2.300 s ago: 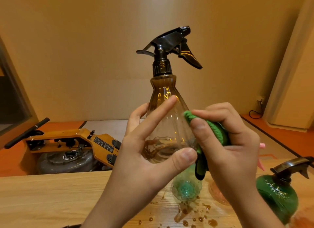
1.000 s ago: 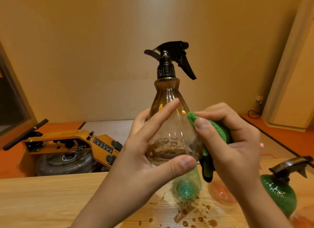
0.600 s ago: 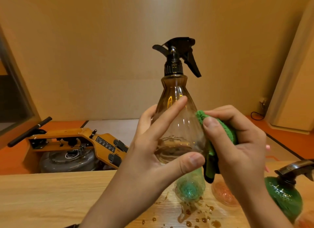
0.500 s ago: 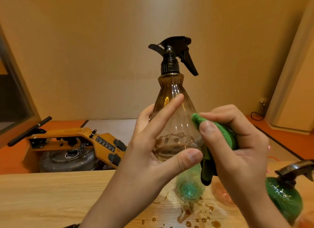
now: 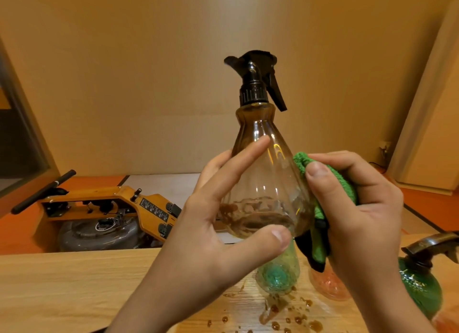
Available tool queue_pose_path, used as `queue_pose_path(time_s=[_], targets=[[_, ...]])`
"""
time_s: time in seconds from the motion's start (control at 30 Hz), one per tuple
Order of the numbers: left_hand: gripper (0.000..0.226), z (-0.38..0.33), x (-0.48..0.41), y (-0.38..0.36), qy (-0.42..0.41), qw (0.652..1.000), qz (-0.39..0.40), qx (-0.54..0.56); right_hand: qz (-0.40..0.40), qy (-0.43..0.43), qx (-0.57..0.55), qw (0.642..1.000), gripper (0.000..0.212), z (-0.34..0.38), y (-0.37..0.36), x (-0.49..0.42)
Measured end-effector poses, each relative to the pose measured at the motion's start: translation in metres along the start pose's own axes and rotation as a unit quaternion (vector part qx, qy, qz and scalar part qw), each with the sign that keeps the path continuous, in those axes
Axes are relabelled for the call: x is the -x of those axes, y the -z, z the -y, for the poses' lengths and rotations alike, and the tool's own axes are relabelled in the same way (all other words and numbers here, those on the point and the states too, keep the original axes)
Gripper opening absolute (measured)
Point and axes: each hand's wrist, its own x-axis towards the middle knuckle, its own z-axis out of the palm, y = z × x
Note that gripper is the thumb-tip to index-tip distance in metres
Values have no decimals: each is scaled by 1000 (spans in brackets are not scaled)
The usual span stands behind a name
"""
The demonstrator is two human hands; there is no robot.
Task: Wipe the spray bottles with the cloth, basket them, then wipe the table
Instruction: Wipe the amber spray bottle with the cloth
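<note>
Wood table [image 5: 74, 283] low, brown drops [image 5: 298, 317] at 6 o'clock. I see left hand [image 5: 211, 245] curled round bottle [image 5: 263, 178] belly, mid-frame, above the table. Right hand [image 5: 360, 208] pinches cloth [image 5: 340, 181] against its 3 o'clock side. Light stiff plastic, probably slick; take the belly or neck.

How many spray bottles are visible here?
4: amber bottle held in the left hand; teal bottle, pink bottle, dark green bottle on the table below. More may be hidden.
</note>
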Motion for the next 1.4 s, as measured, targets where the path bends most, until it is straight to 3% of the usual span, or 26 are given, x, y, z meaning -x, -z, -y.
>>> queue_pose_path(time_s=[0.27, 0.53, 0.7, 0.9, 1.1, 1.3, 1.4], targets=[[75, 0, 2, -2, -13, 999, -19, 34, 5, -44, -64, 997, 13, 7, 1, 1], [73, 1, 1, 1, -17, 998, -49, -22, 92, 144, 77, 982, 11, 8, 4, 1], [72, 1, 0, -1, -16, 999, -44, -12, 29, 74, 44, 996, 7, 4, 0, 3], [71, -1, 2, -2, -31, 998, -55, 0, 47, 156, 75, 984, 14, 8, -1, 5], [72, -2, 2, -7, -44, 996, -71, -35, -1, 82, 76, 994, 6, 8, -6, 11], [69, 4, -1, 1, -37, 994, -91, -47, 44, 121, 93, 987, 11, 11, -12, 13], [70, 2, 0, 0, -34, 996, -72, -29, 16, 84, 79, 993, 9, 10, -10, 11]])
